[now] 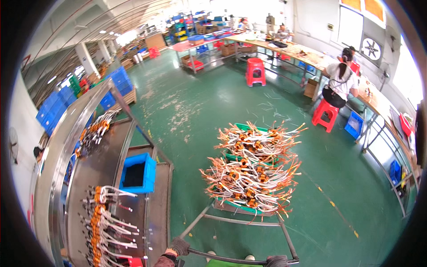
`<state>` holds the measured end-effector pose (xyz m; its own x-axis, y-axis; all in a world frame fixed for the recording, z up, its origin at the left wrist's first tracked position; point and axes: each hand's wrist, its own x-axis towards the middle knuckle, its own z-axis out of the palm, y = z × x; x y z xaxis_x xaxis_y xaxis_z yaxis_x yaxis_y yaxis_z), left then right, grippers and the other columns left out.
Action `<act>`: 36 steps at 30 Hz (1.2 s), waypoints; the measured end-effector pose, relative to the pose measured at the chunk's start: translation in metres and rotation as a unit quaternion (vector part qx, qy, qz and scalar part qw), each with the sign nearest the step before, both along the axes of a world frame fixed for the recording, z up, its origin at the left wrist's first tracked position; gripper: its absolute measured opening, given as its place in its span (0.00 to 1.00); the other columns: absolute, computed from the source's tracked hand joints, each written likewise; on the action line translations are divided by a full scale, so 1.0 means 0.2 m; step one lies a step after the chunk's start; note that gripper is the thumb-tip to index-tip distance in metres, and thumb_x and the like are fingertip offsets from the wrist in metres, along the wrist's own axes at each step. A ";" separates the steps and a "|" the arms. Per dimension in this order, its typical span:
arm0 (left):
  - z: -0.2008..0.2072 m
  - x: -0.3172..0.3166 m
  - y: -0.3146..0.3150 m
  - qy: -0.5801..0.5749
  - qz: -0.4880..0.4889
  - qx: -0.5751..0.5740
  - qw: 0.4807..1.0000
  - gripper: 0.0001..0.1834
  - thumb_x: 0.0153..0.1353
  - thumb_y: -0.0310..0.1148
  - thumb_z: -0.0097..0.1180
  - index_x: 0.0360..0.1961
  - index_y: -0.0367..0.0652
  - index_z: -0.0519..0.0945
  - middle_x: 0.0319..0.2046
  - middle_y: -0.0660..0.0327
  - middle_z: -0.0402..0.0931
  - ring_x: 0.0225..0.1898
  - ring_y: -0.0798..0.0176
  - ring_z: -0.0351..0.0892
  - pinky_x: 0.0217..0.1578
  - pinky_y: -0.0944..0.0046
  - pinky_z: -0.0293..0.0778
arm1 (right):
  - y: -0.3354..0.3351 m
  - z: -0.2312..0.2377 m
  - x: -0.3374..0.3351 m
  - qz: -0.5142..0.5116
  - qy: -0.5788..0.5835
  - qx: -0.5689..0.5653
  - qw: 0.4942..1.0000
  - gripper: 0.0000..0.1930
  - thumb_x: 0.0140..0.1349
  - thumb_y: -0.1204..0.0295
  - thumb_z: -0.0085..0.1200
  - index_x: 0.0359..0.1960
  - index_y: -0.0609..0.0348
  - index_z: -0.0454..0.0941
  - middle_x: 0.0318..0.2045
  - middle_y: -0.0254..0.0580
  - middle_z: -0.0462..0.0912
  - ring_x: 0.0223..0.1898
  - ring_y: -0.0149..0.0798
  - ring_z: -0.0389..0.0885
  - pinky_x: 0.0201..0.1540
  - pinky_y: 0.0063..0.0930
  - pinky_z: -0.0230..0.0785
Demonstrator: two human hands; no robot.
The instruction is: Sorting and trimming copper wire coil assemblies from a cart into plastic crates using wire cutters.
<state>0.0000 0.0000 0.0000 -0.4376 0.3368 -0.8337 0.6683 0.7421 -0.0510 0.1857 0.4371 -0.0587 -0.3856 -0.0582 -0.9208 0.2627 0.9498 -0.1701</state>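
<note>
My left hand (179, 246), in a dark grey glove, is wrapped round the left end of a cart's curved dark handle bar (227, 259). At the bar's right end my right hand (276, 261), gloved too, is closed on it, partly cut off by the lower edge. Ahead of the handle, the cart's metal frame (242, 221) carries green crates (248, 208) heaped with wire-wound coils (251, 178). White-sleeved leads with bare copper-coloured ends stick out all round and hide most of the crates.
On the left, a metal rack (82, 169) holds rows of similar coils (98, 227) and a blue bin (150, 173). A red stool (255, 72) stands on the green floor ahead. A person (341, 80) sits at the workbenches (307, 57) on the right.
</note>
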 end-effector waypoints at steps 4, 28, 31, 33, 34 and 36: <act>0.04 -0.31 -0.18 0.012 0.005 -0.011 1.000 0.17 0.41 0.46 0.54 0.33 0.54 0.82 0.28 0.58 0.80 0.36 0.50 0.81 0.37 0.52 0.76 | -0.27 0.51 -0.37 0.008 0.101 -0.023 0.995 0.28 0.52 0.55 0.56 0.54 0.51 0.71 0.39 0.51 0.81 0.41 0.43 0.80 0.43 0.43 0.70; -0.19 -2.85 0.01 0.106 -0.124 0.054 0.985 0.17 0.44 0.44 0.52 0.35 0.52 0.83 0.36 0.56 0.81 0.41 0.55 0.80 0.46 0.56 0.68 | -0.39 0.14 -2.39 -0.072 0.248 0.100 0.961 0.17 0.48 0.50 0.47 0.24 0.50 0.77 0.19 0.44 0.80 0.23 0.48 0.80 0.24 0.45 0.69; -0.23 -3.36 0.11 0.117 -0.131 0.036 0.984 0.18 0.44 0.43 0.52 0.36 0.53 0.83 0.34 0.58 0.81 0.39 0.55 0.81 0.47 0.53 0.69 | -0.34 0.12 -2.80 -0.094 0.273 0.105 0.952 0.17 0.48 0.51 0.47 0.25 0.50 0.78 0.20 0.45 0.80 0.24 0.48 0.81 0.24 0.45 0.70; -0.27 -3.66 0.16 0.109 -0.138 0.016 0.984 0.18 0.44 0.42 0.51 0.37 0.52 0.83 0.35 0.58 0.81 0.40 0.55 0.81 0.50 0.53 0.68 | -0.34 0.13 -3.06 -0.104 0.286 0.115 0.946 0.17 0.48 0.52 0.47 0.25 0.51 0.78 0.20 0.45 0.80 0.24 0.48 0.81 0.25 0.45 0.70; -0.27 -3.79 0.19 0.120 -0.139 0.025 0.983 0.18 0.44 0.42 0.52 0.37 0.51 0.83 0.34 0.59 0.81 0.40 0.55 0.81 0.49 0.52 0.67 | -0.34 0.14 -3.18 -0.112 0.286 0.120 0.944 0.17 0.48 0.52 0.46 0.25 0.51 0.78 0.20 0.45 0.80 0.24 0.48 0.81 0.25 0.44 0.70; -0.28 -4.07 0.27 0.133 -0.148 0.037 0.979 0.19 0.43 0.42 0.52 0.37 0.51 0.83 0.34 0.60 0.82 0.40 0.56 0.81 0.48 0.52 0.67 | -0.32 0.11 -3.41 -0.128 0.286 0.129 0.941 0.17 0.48 0.53 0.46 0.25 0.52 0.78 0.21 0.46 0.80 0.24 0.48 0.81 0.25 0.44 0.70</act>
<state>-0.8134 0.0538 -0.0552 -0.5096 0.5365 -0.6727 0.8253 0.5259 -0.2057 -0.4969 0.3737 -0.0365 -0.7937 0.3009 -0.5286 0.4241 0.8968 -0.1263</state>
